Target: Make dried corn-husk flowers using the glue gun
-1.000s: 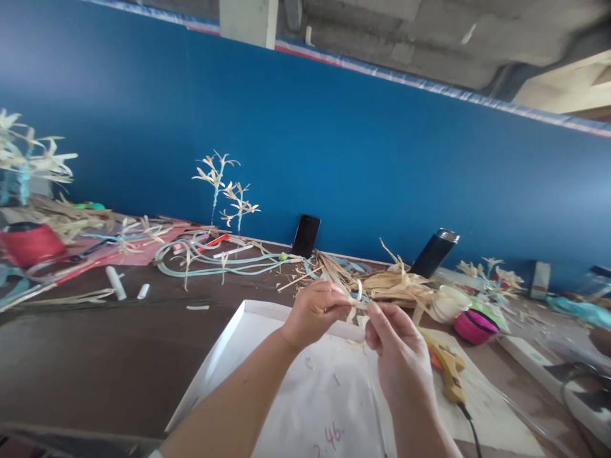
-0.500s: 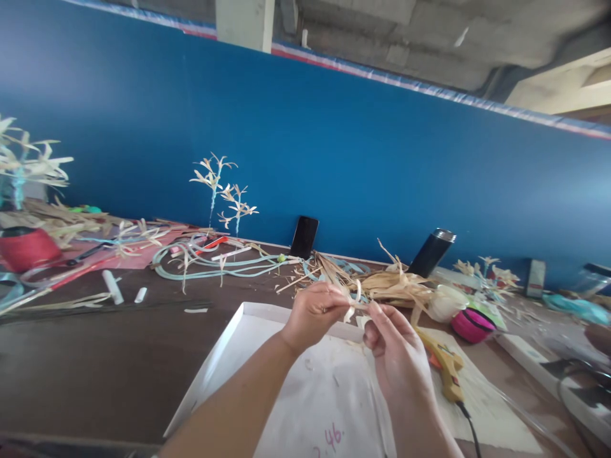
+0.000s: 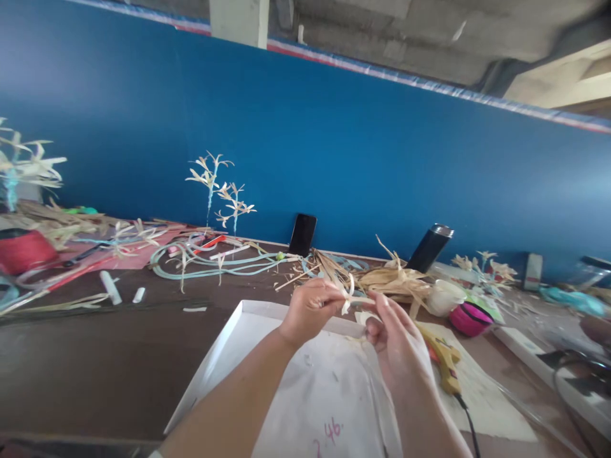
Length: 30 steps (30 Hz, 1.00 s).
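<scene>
Above the far edge of a white shallow box lid (image 3: 305, 381), my left hand (image 3: 310, 312) pinches a small flower (image 3: 348, 298) made of pale dried-husk strips. One of its strips curls upward and another hangs below the fingers. From the right, my right hand (image 3: 396, 337) pinches a pale strip of the same flower between thumb and fingers. The strip stretches sideways between the two hands. Pink handwritten marks show on the lid beneath my forearms.
A yellow glue gun (image 3: 449, 366) with a black cord lies right of the lid. Behind are dried husks (image 3: 391, 283), a leaning phone (image 3: 303, 235), a black flask (image 3: 430, 248) and a pink pouch (image 3: 470, 318). Finished husk flowers (image 3: 210, 178) stand against the blue partition (image 3: 334, 146).
The gap between my hands has widened slightly, and more of the pale strip shows between them. The whole view has shifted a little.
</scene>
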Each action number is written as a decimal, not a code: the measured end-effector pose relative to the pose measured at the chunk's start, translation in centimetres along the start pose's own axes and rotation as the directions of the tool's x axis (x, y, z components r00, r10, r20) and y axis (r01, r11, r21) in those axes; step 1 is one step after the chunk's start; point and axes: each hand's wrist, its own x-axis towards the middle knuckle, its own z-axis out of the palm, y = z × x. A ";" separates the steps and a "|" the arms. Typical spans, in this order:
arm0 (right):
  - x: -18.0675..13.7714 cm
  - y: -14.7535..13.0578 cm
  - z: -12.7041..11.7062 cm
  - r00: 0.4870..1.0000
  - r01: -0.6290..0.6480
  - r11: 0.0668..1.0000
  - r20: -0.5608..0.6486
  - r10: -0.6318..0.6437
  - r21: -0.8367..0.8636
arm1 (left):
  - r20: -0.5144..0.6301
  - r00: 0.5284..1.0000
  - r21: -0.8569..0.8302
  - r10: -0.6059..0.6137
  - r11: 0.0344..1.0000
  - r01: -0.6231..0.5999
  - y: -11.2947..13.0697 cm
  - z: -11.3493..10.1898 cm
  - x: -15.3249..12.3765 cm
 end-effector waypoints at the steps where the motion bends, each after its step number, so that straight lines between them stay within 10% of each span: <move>1: 0.1 -0.3 -0.5 0.999 0.017 1.000 -0.032 -0.017 -0.014 | 0.001 1.000 0.010 -0.004 1.000 0.004 -0.2 0.0 0.0; 11: -0.1 -0.4 -8.1 0.990 0.117 0.851 -0.012 -0.143 -0.511 | -0.034 0.999 -0.008 -0.009 1.000 0.009 -1.1 0.5 -0.3; 20: -0.7 0.4 -9.5 0.994 0.110 0.645 0.076 -0.080 -0.757 | -0.011 1.000 0.028 -0.023 0.999 0.023 -1.4 0.6 -0.5; 30: 1.1 0.8 -5.4 0.924 0.376 -0.071 0.369 0.094 -0.924 | -0.041 0.998 0.020 -0.037 0.999 0.038 -1.5 0.7 -0.5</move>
